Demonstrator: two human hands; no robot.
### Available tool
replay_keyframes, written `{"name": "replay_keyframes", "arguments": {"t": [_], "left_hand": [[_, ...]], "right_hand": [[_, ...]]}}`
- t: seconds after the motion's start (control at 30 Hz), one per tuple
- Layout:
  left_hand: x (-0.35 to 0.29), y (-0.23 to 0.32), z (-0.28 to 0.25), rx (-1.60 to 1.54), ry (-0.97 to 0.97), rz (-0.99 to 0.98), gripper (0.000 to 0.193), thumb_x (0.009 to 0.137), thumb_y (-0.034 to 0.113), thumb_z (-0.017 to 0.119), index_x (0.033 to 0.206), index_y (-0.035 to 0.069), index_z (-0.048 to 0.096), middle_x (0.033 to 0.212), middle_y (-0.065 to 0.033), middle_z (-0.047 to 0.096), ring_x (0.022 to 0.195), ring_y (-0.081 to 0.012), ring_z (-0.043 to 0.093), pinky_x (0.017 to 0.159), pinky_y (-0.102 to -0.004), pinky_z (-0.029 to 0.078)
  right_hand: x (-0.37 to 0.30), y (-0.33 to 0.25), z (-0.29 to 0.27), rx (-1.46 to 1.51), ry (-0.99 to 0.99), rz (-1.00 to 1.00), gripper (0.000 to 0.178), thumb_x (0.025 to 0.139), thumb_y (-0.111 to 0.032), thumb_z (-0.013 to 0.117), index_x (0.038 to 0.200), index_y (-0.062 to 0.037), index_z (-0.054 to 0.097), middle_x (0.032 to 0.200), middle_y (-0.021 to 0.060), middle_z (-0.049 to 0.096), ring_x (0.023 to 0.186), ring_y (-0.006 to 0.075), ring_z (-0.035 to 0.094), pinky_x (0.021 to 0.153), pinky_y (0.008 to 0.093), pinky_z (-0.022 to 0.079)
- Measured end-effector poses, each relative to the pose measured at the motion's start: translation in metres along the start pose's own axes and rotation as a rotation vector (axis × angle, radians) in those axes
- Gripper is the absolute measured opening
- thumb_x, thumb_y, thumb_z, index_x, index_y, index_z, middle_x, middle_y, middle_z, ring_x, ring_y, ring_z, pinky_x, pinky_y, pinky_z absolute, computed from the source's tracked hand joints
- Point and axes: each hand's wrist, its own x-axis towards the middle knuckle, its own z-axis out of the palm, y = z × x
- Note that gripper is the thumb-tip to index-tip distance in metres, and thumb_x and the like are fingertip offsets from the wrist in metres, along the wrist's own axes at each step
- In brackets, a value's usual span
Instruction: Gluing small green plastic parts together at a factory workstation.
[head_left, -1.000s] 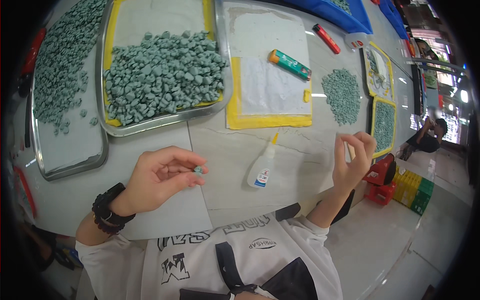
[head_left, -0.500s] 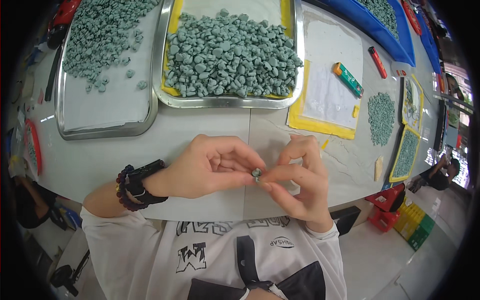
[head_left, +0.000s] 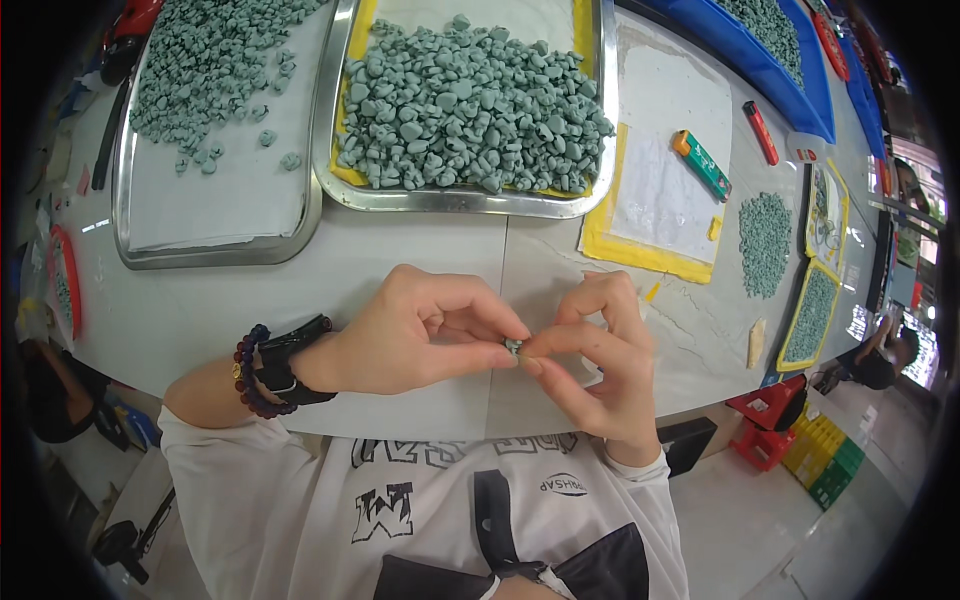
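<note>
Over the table's near edge, my left hand (head_left: pixel 405 335) pinches a small grey-green piece (head_left: pixel 514 346) between thumb and forefinger. The thumb and forefinger of my right hand (head_left: pixel 605 350) close on the same piece from the right, its other fingers curled. Most of the piece is hidden by my fingertips. Beyond my hands, a metal tray (head_left: pixel 480 203) holds a heap of grey-green lumpy pieces (head_left: pixel 465 110). A second metal tray (head_left: pixel 215 255) to its left has rounder grey-green clusters (head_left: pixel 205 75) at its far end.
A yellow-edged sheet (head_left: pixel 650 255) bears a green-and-orange box (head_left: pixel 703 165); a red cutter (head_left: pixel 760 132) lies beyond. Small green pieces (head_left: pixel 765 245) lie heaped at right, beside yellow-edged trays (head_left: pixel 783 365). A blue bin (head_left: pixel 815 110) stands far right, a red-rimmed container (head_left: pixel 70 270) far left.
The piece is turned slightly and more covered by my fingertips. Both hands stay almost in place; the view shifts a little.
</note>
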Motion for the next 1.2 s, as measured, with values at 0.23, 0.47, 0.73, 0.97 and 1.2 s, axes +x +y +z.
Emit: {"name": "replay_keyframes", "arguments": {"t": [0.23,0.47,0.73,0.97,1.2], "left_hand": [[0.0,-0.005,0.0,0.018,0.031,0.094,0.016,0.078,-0.006,0.064,0.094,-0.002,0.063,0.093,-0.0092,0.066,0.088,-0.013,0.063,0.08,-0.0267,0.053],[0.0,-0.001,-0.001,0.042,0.023,0.117,0.015,0.076,-0.01,0.065,0.088,-0.002,0.061,0.096,-0.0161,0.065,0.096,-0.0236,0.063,0.081,-0.0312,0.054],[0.002,-0.008,-0.001,0.136,0.031,0.261,0.012,0.076,-0.006,0.065,0.086,-0.001,0.064,0.094,-0.0123,0.067,0.088,-0.0178,0.065,0.078,-0.0283,0.053],[0.001,-0.005,0.001,0.379,0.071,0.368,0.011,0.075,-0.006,0.065,0.084,-0.001,0.063,0.093,-0.0115,0.067,0.088,-0.0172,0.065,0.076,-0.0275,0.052],[0.0,-0.009,0.001,0.085,0.063,0.203,0.015,0.078,-0.01,0.061,0.09,-0.001,0.06,0.099,-0.0168,0.065,0.094,-0.0217,0.064,0.081,-0.0292,0.052]], "right_hand": [[-0.003,0.0,0.004,-0.091,0.066,-0.04,0.021,0.061,-0.003,0.071,0.08,-0.0095,0.065,0.082,0.0035,0.048,0.076,0.0211,0.043,0.068,0.0325,0.032],[-0.004,0.003,0.009,-0.128,0.113,-0.073,0.019,0.058,-0.007,0.072,0.076,-0.0068,0.066,0.079,0.0054,0.044,0.075,0.0203,0.043,0.068,0.0332,0.035],[-0.007,0.002,0.01,-0.032,0.103,-0.005,0.018,0.06,-0.005,0.071,0.077,-0.0052,0.066,0.081,0.0058,0.045,0.073,0.0185,0.045,0.065,0.0297,0.036],[-0.007,0.002,0.01,-0.007,0.08,0.064,0.017,0.062,-0.003,0.071,0.078,-0.0046,0.066,0.08,0.006,0.045,0.073,0.0174,0.046,0.063,0.0276,0.038],[-0.006,0.001,0.016,-0.187,0.168,-0.072,0.026,0.057,0.002,0.072,0.081,-0.0067,0.067,0.081,0.0057,0.047,0.074,0.0184,0.047,0.063,0.0286,0.037]]}}
